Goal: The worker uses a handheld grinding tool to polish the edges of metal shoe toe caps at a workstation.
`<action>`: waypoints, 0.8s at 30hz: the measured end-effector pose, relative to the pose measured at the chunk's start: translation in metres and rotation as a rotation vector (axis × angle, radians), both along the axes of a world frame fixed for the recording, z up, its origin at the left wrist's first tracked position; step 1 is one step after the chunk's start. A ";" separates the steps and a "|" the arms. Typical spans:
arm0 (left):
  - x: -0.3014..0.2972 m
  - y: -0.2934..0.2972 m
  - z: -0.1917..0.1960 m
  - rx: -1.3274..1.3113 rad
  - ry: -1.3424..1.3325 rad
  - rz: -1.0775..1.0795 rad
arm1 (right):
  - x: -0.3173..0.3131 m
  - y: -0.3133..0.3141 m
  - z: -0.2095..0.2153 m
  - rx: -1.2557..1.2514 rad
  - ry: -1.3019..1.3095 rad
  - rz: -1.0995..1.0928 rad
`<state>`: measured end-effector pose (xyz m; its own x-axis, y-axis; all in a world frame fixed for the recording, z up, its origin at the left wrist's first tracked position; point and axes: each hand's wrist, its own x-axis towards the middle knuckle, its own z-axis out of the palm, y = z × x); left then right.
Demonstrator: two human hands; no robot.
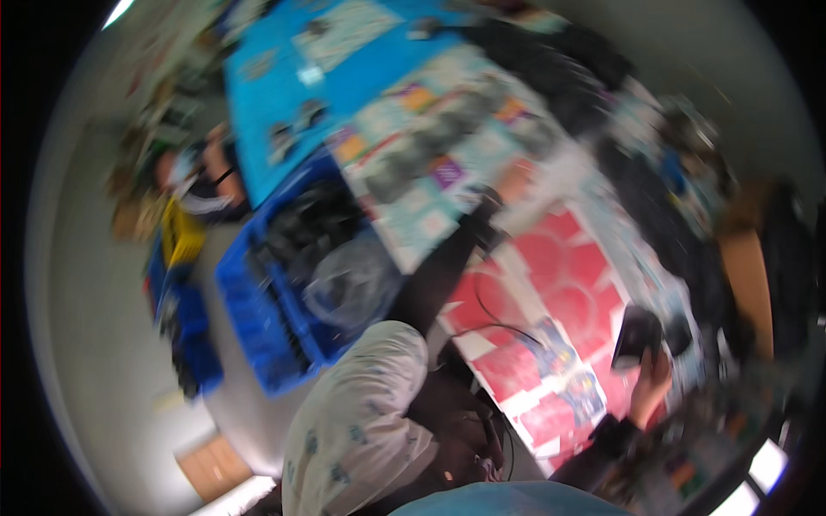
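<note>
My right hand (654,389) grips a dark, flat-faced rectangular object (637,335) above the right side of the red-and-white printed sheets (568,267). Blur hides exactly what this object is. Stretched across the table, my left hand (516,181) is near the far edge of the red sheets, beside several rows of dark rounded items (447,129) and small purple-and-orange cards (446,172). Motion smears its fingers, so I cannot tell whether it holds anything. A thin dark cable (495,322) curves over the red sheets.
On the left stands a blue crate (258,335) holding black items and a clear plastic bag (353,279). Beyond it is a bright blue tabletop (361,69), with another person (215,176) at its left. A cardboard box (744,275) stands at the right; a yellow bin (181,232) is farther left.
</note>
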<state>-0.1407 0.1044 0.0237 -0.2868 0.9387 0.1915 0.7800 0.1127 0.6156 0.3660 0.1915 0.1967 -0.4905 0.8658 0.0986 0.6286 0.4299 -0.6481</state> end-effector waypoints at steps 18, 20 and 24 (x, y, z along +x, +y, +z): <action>0.359 -0.421 0.237 -0.354 -0.194 0.507 | -0.011 -0.292 0.250 -0.364 1.140 1.121; 0.386 -0.450 0.232 -0.343 -0.263 0.560 | 0.028 -0.292 0.266 -1.168 1.314 1.009; 0.423 -0.469 0.229 -0.219 -0.470 0.632 | 0.071 -0.293 0.280 -1.135 1.221 1.392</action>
<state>0.2822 -0.3646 0.2530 -0.7789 0.5753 -0.2496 0.1948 0.6003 0.7757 0.4370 -0.1013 0.4770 -0.7943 0.0035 0.6075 -0.4723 -0.6324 -0.6140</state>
